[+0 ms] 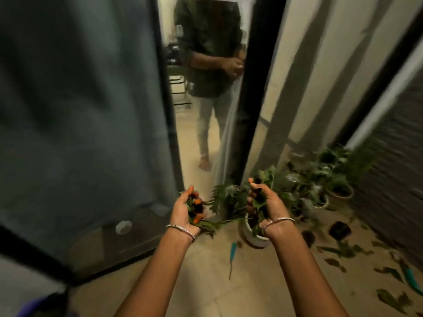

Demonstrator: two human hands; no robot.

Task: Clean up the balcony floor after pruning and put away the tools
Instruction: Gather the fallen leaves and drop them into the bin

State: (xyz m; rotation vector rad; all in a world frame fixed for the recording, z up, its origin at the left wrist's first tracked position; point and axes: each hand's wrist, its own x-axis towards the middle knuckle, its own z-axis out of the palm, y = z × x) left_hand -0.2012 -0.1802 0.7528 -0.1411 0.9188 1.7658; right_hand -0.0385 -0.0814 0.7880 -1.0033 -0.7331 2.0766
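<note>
Left hand: my left hand is cupped palm up and curled around a wad of cut leaves, with something orange in among them that I cannot identify.
Right hand: my right hand is likewise closed around a second bunch of clippings, stems trailing down past the wrist.
Where the rest lies: more fallen leaves are scattered on the balcony floor to my right, near the potted plants.
Tools: a teal-handled tool lies on the floor beside the white pot; another teal handle shows at the right edge.
Step in hand: I judge I am carrying both handfuls out for disposal.
How to do it well: I would keep both palms level and fingers tight so loose stems do not drop, and pass the doorway slowly, since another person stands in it.
Risk: the frame is blurred, so I would steady my head first.
</note>
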